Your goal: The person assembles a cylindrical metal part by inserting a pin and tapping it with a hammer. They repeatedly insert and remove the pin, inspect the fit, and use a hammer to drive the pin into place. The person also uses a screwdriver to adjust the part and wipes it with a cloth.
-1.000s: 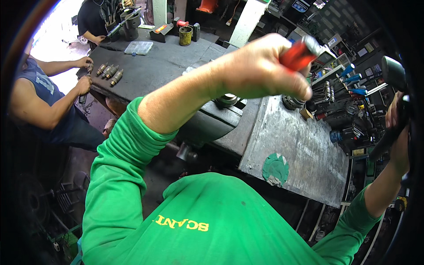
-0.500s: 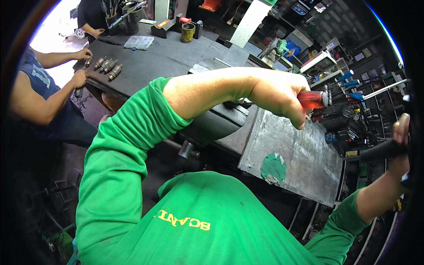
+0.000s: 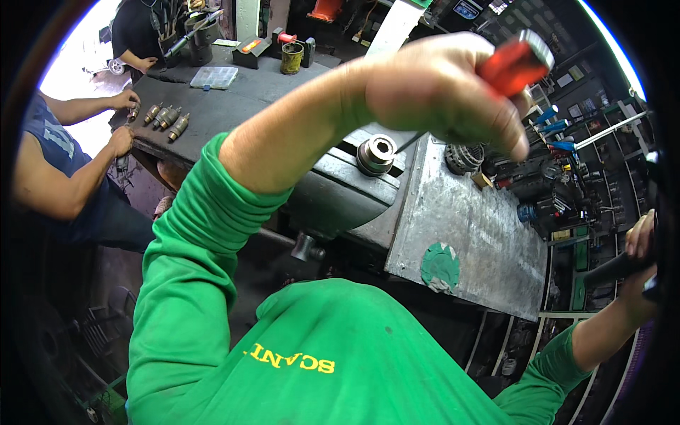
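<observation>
My left hand is raised close to the camera, fist shut on a red-handled screwdriver. Its thin shaft slants down toward a round steel bushing that sits on a heavy grey machine body. At the far right edge my right hand is wrapped around a black bar-shaped handle. Both arms wear green sleeves.
A steel plate with a green round patch lies right of the machine, a gear at its far end. A co-worker's hands rest near brass cylinders on the dark bench. Further back stand a clear plastic box and a yellow can; tool shelves line the right.
My left hand dipped toward the bench with the screwdriver, then rose again nearer the camera. My right hand stays on the black handle.
</observation>
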Motion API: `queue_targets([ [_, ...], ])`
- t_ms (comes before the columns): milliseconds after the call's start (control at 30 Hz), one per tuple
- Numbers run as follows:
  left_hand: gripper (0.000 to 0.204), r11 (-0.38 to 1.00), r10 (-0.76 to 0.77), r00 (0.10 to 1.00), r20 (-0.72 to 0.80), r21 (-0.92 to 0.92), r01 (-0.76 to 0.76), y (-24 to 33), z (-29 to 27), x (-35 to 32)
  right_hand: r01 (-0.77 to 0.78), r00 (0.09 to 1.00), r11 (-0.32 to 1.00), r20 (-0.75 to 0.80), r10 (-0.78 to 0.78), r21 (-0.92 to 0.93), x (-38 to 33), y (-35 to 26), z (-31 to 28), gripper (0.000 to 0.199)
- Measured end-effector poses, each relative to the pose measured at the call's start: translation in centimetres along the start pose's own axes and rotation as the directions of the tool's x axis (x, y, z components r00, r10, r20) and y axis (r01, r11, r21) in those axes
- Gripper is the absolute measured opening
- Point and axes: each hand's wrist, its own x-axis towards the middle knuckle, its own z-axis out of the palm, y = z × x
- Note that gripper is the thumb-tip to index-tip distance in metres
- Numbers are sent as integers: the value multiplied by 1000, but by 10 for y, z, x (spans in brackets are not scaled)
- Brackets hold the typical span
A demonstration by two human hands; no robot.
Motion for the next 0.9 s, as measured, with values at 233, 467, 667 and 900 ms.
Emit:
queue_targets([
  [233, 44, 988, -51, 997, -58, 139, 59, -38, 20, -16, -41, 998, 999, -42, 42, 15, -13, 4, 46, 57],
  [467, 44, 981, -163, 980, -117, 90, 174, -45, 14, -28, -43, 998, 999, -46, 44, 26, -25, 3, 56, 60],
  [667, 45, 965, -76, 991, -114, 241, 102, -46, 21, -29, 2, 1000, 998, 25, -1, -57, -11, -14, 49, 65],
  [900, 42, 948, -61, 989, -133, 303, 99, -53, 30, -27, 295, 951, 863, 209, -227, -409, 50, -55, 153, 56],
])
